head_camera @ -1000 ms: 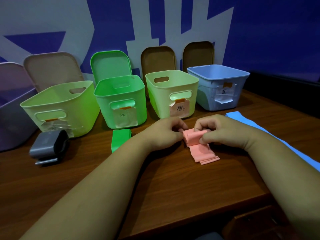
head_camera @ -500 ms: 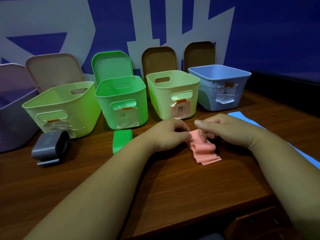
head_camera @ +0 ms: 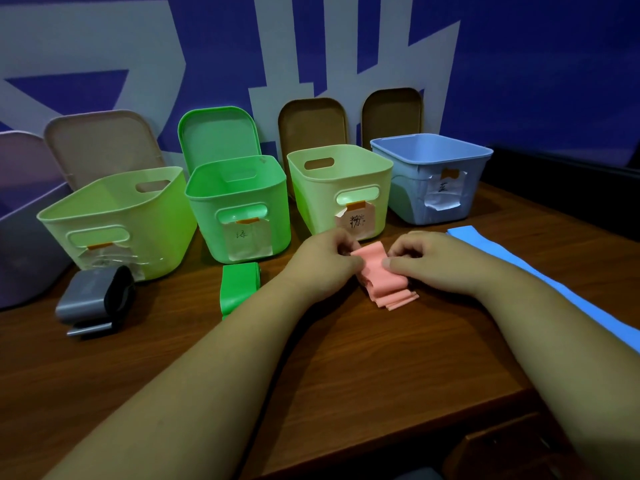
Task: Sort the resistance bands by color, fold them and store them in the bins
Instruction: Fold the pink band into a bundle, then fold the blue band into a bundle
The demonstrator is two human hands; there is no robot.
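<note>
head view: hands (head_camera: 372, 263) pinch pink band (head_camera: 381, 277).

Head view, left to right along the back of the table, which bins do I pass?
purple bin → lime bin → green bin → pale yellow bin → blue bin

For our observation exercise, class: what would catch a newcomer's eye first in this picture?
The left hand and right hand pinch a half-folded pink band at the table's middle. Behind them stands a row of open bins, a bright green bin and a blue bin among them. A long blue band lies flat at the right.
</note>
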